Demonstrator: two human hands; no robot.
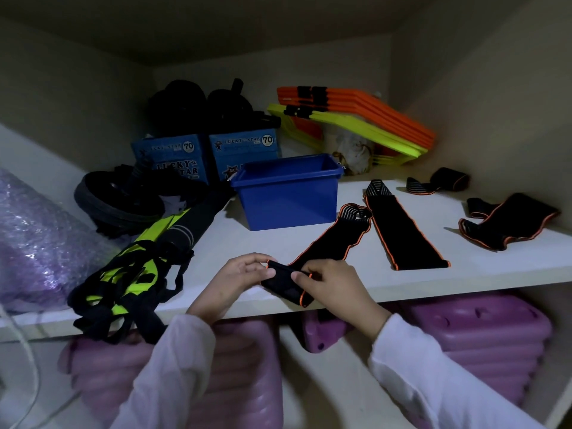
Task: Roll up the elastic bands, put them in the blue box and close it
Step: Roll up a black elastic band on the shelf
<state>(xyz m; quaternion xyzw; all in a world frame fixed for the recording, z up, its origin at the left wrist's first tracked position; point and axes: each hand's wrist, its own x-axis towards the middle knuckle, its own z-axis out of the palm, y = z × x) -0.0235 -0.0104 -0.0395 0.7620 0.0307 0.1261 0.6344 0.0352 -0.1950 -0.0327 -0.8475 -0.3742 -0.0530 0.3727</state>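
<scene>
A black elastic band with orange edging (331,243) lies on the white shelf (464,274), its near end folded over at the shelf's front edge. My left hand (235,278) and my right hand (334,286) both pinch that folded end. A second band (402,233) lies flat just to the right. Two more bands, one (439,181) at the back and one (510,224) at the far right, lie crumpled. The blue box (288,196) stands open behind the hands, with no lid in sight.
Two blue Lucky Star cartons (244,147) stand behind the box. Orange and yellow flat hurdles (356,116) lean at the back right. A black and yellow strap bundle (130,283) overhangs the shelf edge at left. Purple plastic blocks (483,335) sit below.
</scene>
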